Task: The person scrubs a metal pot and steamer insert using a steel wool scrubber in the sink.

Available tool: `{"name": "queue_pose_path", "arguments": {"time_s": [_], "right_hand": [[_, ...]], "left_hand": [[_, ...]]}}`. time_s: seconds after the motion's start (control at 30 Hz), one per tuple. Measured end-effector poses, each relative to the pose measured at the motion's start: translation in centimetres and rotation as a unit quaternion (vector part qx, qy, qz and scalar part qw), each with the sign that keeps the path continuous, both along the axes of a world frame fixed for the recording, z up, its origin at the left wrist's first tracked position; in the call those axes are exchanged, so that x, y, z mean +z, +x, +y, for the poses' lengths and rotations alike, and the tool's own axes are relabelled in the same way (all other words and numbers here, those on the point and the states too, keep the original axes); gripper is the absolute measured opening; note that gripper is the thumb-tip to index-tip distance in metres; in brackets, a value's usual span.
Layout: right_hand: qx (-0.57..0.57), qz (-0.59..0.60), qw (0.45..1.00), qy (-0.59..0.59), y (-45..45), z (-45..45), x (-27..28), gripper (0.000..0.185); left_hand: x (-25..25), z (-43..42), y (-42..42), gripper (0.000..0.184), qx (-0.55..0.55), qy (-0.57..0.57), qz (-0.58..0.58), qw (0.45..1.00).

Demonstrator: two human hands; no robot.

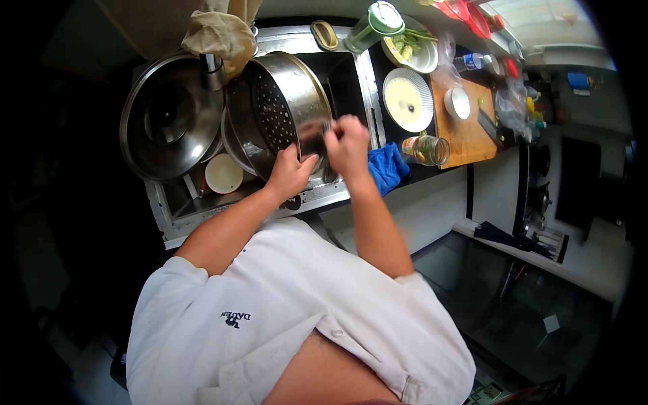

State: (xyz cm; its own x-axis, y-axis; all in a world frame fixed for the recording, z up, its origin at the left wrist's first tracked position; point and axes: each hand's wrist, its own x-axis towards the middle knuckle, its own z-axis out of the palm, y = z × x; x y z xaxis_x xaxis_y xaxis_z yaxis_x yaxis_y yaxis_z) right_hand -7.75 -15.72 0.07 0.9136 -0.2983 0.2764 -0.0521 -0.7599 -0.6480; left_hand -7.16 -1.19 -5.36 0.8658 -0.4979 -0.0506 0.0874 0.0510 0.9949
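A metal steamer pot (310, 88) with a perforated bottom is tilted on its side over the sink (370, 88). My left hand (291, 174) is closed on its lower rim. Against the pot's outer wall, my right hand (349, 145) is closed around a dark grey scouring pad (329, 158), partly hidden by the fingers and blurred. To the left leans a large round metal lid (152, 135). Below the pot, a small white bowl (223, 173) sits in the sink. The faucet (213, 73), with a cloth (219, 37) draped over it, reaches in from above.
Right of the sink are a blue cloth (386, 169), a glass jar (426, 150), a white ribbed bowl (408, 100) and a bowl of green vegetables (422, 54). A wooden cutting board (466, 145) holds a small bowl (457, 103) and a knife (487, 125).
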Motion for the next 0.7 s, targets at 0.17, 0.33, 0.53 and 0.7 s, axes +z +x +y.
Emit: {"name": "queue_pose_path", "arguments": {"time_s": [0.17, 0.33, 0.53, 0.7], "right_hand": [[-0.017, -0.075, 0.996, 0.053, -2.4, 0.5, -2.2, 0.010], [0.013, -0.022, 0.999, -0.023, 7.0, -1.1, 0.4, 0.007], [-0.009, -0.007, 0.999, 0.037, -0.5, -0.2, -0.8, 0.010], [-0.020, -0.052, 0.998, 0.036, -1.1, -0.2, -2.0, 0.007]], "left_hand": [[-0.5, 0.2, 0.0, 0.033, -0.029, 0.016, -0.039, 0.999], [-0.5, 0.3, 0.1, 0.035, -0.070, 0.093, 0.057, 0.992], [0.5, 0.0, -0.3, 0.035, 0.021, 0.005, -0.032, 0.999], [1.1, 0.4, 0.0, 0.029, -0.007, 0.025, 0.007, 1.000]]}}
